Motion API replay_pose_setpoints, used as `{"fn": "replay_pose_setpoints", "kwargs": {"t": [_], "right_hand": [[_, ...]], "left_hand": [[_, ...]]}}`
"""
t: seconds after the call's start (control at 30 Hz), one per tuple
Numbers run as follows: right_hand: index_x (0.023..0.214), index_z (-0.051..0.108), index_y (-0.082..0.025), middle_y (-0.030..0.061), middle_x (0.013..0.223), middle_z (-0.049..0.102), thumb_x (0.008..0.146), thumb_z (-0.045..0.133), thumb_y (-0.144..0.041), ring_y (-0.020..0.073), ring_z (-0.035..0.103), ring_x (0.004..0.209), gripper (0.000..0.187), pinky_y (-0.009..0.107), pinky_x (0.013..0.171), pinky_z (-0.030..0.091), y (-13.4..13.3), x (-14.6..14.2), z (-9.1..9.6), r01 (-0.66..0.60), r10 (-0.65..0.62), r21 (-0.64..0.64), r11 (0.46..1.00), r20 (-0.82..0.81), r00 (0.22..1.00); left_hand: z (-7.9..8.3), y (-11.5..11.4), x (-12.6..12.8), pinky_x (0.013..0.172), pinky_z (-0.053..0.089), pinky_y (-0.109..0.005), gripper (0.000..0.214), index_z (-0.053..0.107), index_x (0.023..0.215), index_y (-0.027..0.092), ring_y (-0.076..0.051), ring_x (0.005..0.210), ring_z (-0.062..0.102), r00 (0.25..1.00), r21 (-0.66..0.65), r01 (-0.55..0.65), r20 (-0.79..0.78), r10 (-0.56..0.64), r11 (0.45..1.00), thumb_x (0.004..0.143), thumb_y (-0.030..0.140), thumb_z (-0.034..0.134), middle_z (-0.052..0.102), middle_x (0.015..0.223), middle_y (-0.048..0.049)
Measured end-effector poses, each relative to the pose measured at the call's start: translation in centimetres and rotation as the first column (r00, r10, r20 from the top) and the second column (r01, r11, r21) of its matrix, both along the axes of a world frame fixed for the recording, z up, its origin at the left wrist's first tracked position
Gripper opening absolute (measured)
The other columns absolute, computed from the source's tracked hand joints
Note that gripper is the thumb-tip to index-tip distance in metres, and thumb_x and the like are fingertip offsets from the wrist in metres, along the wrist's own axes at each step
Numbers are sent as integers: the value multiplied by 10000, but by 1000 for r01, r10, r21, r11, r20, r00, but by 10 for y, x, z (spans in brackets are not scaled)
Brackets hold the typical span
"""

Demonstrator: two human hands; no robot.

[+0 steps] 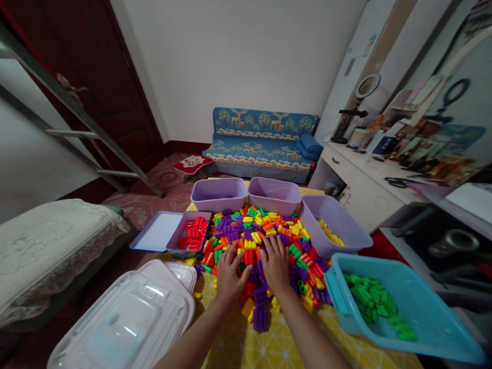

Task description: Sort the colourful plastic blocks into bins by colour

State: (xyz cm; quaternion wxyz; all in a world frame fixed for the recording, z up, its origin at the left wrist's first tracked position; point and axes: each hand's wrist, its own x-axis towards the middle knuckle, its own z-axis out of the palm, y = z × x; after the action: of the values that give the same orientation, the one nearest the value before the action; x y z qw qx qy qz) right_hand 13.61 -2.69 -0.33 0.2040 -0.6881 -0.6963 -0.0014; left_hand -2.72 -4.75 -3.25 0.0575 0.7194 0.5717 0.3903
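A wide heap of red, yellow, green, orange and purple plastic building blocks [260, 297] is spread over a table with a yellow patterned cloth [265, 351]. My left hand [230, 277] rests on the heap's left-middle part, thumb apart and fingers loosely spread. Just right of it, my right hand [275, 262] lies on the blocks with fingers stretched forward and apart. Neither hand visibly grips a block, though the pieces under the palms are hidden. Red blocks [250, 256] show between the two hands.
Behind the heap stand a left lilac bin [218, 200] and a middle one [274, 202]; a right lilac bin [338, 223] holds yellow blocks. Red pieces [194, 233] fill a box at left. A turquoise tub [426, 307] contains green blocks. Stacked white lids [126, 318] lie front left.
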Motion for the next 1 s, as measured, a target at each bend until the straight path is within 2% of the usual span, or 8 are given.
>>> {"fn": "replay_pose_setpoints", "kwargs": {"t": [0.27, 0.4, 0.5, 0.63, 0.7, 0.77, 0.87, 1.0], "right_hand": [[1475, 315, -325, 4, 1580, 239, 961, 358, -356, 269, 148, 1458, 517, 559, 1135, 160, 14, -1, -19, 27, -32, 36, 999, 138, 990], [1487, 292, -314, 1, 1586, 221, 948, 379, -366, 284, 146, 1455, 548, 554, 1135, 148, 11, -1, -26, 32, -45, 72, 997, 185, 982], [1483, 304, -304, 3, 1583, 230, 941, 382, -356, 288, 160, 1450, 550, 551, 1135, 148, 11, -1, -26, 36, -51, 78, 996, 200, 978], [1481, 313, -293, 10, 1579, 242, 939, 381, -344, 279, 185, 1444, 549, 540, 1138, 146, 11, -2, -26, 43, -60, 88, 995, 201, 978], [1478, 322, -289, 15, 1576, 252, 937, 385, -337, 277, 191, 1442, 547, 538, 1138, 146, 11, -2, -26, 47, -64, 92, 995, 198, 978], [1477, 327, -283, 21, 1576, 251, 933, 392, -332, 281, 189, 1443, 550, 541, 1137, 146, 11, -3, -26, 47, -65, 95, 994, 197, 978], [1478, 327, -277, 28, 1579, 240, 925, 403, -325, 289, 183, 1445, 560, 550, 1136, 140, 10, -3, -25, 46, -63, 91, 995, 195, 979], [1480, 321, -283, 20, 1585, 220, 914, 413, -324, 291, 166, 1450, 575, 547, 1139, 133, 10, -2, -25, 35, -49, 78, 996, 182, 982]], "left_hand": [[7, 5, 9, 1012, 417, -532, 161, 736, 925, 255, -302, 1216, 506, 978, -3, -90, 186, 89, 996, 811, 333, 654, 542, 1340, -96], [16, 9, -4, 1036, 400, -500, 189, 728, 896, 228, -282, 1196, 530, 883, -48, -136, 447, 143, 990, 794, 366, 650, 599, 1270, -98], [27, 21, -23, 963, 468, -457, 272, 695, 845, 183, -282, 1093, 605, 624, -207, -109, 747, 229, 972, 749, 437, 670, 682, 1080, -101], [43, 44, -57, 814, 543, -360, 189, 583, 796, 173, -204, 833, 691, 14, -349, -48, 937, 350, 936, 756, 344, 653, 665, 775, -21], [50, 54, -73, 793, 549, -315, 77, 543, 767, 177, -158, 771, 692, -178, -401, -46, 905, 387, 915, 784, 228, 600, 649, 766, -9], [56, 61, -86, 795, 551, -294, 82, 515, 731, 175, -136, 757, 690, -233, -426, -28, 883, 408, 904, 806, 150, 536, 645, 771, -18], [60, 68, -96, 815, 552, -306, 115, 517, 727, 171, -154, 830, 696, -233, -444, 15, 870, 435, 896, 817, 104, 490, 661, 818, -55], [55, 67, -92, 845, 548, -328, 67, 584, 833, 170, -190, 966, 683, -157, -439, 48, 884, 441, 897, 837, 172, 517, 684, 973, -96]]}}
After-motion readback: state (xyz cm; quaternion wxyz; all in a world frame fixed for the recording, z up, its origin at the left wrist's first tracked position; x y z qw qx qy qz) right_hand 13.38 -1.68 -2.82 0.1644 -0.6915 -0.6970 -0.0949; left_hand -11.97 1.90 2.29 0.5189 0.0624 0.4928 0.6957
